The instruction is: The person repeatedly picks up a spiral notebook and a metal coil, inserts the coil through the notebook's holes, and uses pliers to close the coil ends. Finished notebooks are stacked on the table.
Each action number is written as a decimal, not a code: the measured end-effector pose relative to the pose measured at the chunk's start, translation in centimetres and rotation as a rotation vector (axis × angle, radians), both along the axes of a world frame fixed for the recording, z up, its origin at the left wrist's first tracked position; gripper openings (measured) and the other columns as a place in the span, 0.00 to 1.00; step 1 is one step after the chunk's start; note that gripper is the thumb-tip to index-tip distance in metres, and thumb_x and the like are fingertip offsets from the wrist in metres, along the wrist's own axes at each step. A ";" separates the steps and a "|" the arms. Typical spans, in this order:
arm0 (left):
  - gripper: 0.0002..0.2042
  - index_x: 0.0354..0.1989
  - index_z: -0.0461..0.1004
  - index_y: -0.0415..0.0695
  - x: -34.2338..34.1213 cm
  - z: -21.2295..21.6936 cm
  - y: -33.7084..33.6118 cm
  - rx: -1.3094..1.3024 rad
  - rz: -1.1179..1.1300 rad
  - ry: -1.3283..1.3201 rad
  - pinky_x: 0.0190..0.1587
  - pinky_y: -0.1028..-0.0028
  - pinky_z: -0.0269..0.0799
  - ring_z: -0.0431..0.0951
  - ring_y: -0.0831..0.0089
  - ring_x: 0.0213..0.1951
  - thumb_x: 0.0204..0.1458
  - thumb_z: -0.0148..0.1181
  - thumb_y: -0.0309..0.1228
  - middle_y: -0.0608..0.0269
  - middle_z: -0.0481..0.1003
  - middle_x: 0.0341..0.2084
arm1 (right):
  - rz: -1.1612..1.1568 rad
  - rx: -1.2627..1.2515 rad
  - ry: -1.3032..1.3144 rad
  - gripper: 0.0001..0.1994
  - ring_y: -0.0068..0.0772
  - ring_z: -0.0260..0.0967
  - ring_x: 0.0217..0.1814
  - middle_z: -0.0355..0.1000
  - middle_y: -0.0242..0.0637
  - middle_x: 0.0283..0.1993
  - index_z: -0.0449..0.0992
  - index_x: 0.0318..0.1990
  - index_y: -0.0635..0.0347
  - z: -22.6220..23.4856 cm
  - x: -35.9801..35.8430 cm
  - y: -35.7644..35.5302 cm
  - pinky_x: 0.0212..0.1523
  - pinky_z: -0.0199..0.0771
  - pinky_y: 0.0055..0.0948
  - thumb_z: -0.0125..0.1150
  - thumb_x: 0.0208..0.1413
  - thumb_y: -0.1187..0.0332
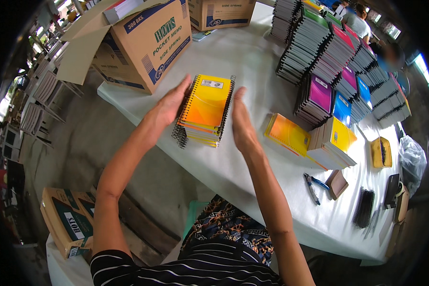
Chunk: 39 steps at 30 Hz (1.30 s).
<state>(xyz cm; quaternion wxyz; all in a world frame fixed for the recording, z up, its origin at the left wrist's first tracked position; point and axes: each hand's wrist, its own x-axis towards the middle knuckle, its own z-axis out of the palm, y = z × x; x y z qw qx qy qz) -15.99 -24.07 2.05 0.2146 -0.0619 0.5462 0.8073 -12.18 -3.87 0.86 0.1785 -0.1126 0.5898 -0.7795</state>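
Observation:
A stack of spiral notebooks (206,102) with yellow-orange covers stands on the white-covered table in front of me. Wire coils stick out along both sides of the pile. On its left side is my left hand (170,106), fingers stretched out flat and close to the coils; whether they touch, I cannot tell. My right hand (242,125) is held upright at the right side, open, with a small gap to the notebooks. To the right lie a low yellow-orange notebook pile (287,134) and a taller yellow-topped stack (341,136).
Tall stacks of notebooks (307,43) fill the far right. An open cardboard box (145,45) stands at the far left corner. On the right lie pliers (312,188), black wire coils (363,207) and a yellow container (381,152). Another carton (66,221) sits lower left.

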 end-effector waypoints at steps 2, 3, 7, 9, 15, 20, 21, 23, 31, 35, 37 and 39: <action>0.29 0.59 0.67 0.40 0.6 -0.1 1.5 -0.002 0.010 -0.013 0.53 0.69 0.72 0.75 0.72 0.49 0.62 0.47 0.54 0.60 0.74 0.51 | -0.324 0.273 0.114 0.48 0.46 0.17 0.80 0.23 0.57 0.77 0.29 0.71 0.74 -1.9 -0.6 -3.1 0.75 0.23 0.36 0.27 0.63 0.34; 0.29 0.60 0.67 0.40 0.6 -0.4 0.9 0.006 -0.003 -0.001 0.53 0.69 0.72 0.75 0.72 0.49 0.62 0.48 0.54 0.60 0.74 0.51 | -0.305 0.282 0.136 0.48 0.47 0.18 0.80 0.24 0.58 0.76 0.29 0.71 0.74 -1.4 -0.1 -3.0 0.75 0.24 0.36 0.29 0.63 0.34; 0.30 0.63 0.63 0.39 0.8 -1.6 -1.1 -0.194 0.174 -0.019 0.59 0.68 0.66 0.70 0.71 0.57 0.63 0.48 0.51 0.57 0.68 0.59 | -0.240 0.329 0.207 0.48 0.51 0.20 0.79 0.27 0.60 0.76 0.31 0.70 0.75 -0.3 2.0 0.8 0.76 0.24 0.36 0.36 0.63 0.36; 0.30 0.67 0.57 0.40 1.1 -0.7 -1.8 -0.282 0.330 0.115 0.64 0.66 0.58 0.63 0.67 0.63 0.64 0.48 0.48 0.56 0.61 0.65 | -0.423 0.832 0.590 0.45 0.55 0.29 0.79 0.35 0.61 0.75 0.41 0.71 0.70 -1.6 2.5 5.5 0.75 0.35 0.44 0.54 0.60 0.45; 0.30 0.71 0.49 0.39 9.6 6.3 2.0 -0.414 0.471 0.955 0.71 0.60 0.44 0.47 0.63 0.72 0.62 0.50 0.32 0.53 0.50 0.71 | -0.363 1.624 0.858 0.32 0.51 0.43 0.77 0.46 0.51 0.74 0.53 0.70 0.62 -7.0 7.4 15.1 0.72 0.48 0.51 0.55 0.57 0.70; 0.35 0.71 0.48 0.36 15.2 2.5 7.2 -0.650 0.196 1.175 0.71 0.57 0.40 0.43 0.56 0.73 0.57 0.58 0.27 0.48 0.47 0.72 | -0.430 1.414 0.902 0.25 0.51 0.56 0.71 0.59 0.55 0.67 0.60 0.64 0.67 -4.6 7.3 15.2 0.68 0.59 0.49 0.48 0.57 0.81; 0.37 0.71 0.48 0.36 16.0 1.4 8.8 -0.691 0.135 1.169 0.71 0.54 0.39 0.42 0.51 0.73 0.55 0.61 0.30 0.46 0.47 0.71 | -0.587 1.303 0.917 0.19 0.55 0.70 0.57 0.71 0.55 0.55 0.64 0.60 0.67 -2.8 7.9 14.0 0.54 0.72 0.41 0.47 0.62 0.78; 0.42 0.71 0.46 0.35 17.3 -0.5 13.3 -0.729 0.031 1.203 0.70 0.50 0.38 0.40 0.46 0.73 0.52 0.65 0.32 0.43 0.44 0.72 | -0.777 1.080 0.456 0.16 0.48 0.73 0.45 0.74 0.53 0.45 0.66 0.58 0.67 1.5 10.3 12.4 0.43 0.72 0.38 0.46 0.65 0.74; 0.29 0.65 0.63 0.39 16.9 -3.8 19.7 -0.576 -0.284 1.248 0.68 0.56 0.50 0.61 0.56 0.67 0.53 0.60 0.28 0.59 0.67 0.62 | -0.933 0.261 0.133 0.25 0.29 0.65 0.57 0.67 0.38 0.55 0.60 0.64 0.65 -0.2 18.8 16.2 0.62 0.62 0.31 0.55 0.65 0.60; 0.23 0.60 0.69 0.38 13.3 -3.8 17.5 0.002 -0.757 0.592 0.67 0.65 0.57 0.66 0.68 0.64 0.56 0.61 0.31 0.59 0.71 0.59 | -0.661 0.319 0.336 0.26 0.35 0.63 0.64 0.66 0.41 0.57 0.60 0.59 0.64 -1.9 19.8 18.8 0.67 0.58 0.35 0.64 0.58 0.66; 0.23 0.59 0.70 0.38 12.2 -5.5 18.4 0.047 -0.825 0.498 0.67 0.65 0.57 0.66 0.69 0.63 0.55 0.62 0.31 0.58 0.71 0.59 | -0.550 0.184 0.136 0.20 0.32 0.66 0.59 0.68 0.39 0.53 0.64 0.52 0.63 -4.5 20.2 18.4 0.61 0.65 0.33 0.65 0.56 0.70; 0.23 0.58 0.71 0.37 12.9 -5.9 18.6 -0.013 -0.727 0.454 0.67 0.65 0.57 0.66 0.67 0.63 0.54 0.64 0.32 0.58 0.72 0.58 | -0.594 0.186 0.046 0.15 0.29 0.70 0.54 0.70 0.37 0.49 0.66 0.46 0.62 -5.8 20.0 17.4 0.54 0.71 0.31 0.65 0.55 0.74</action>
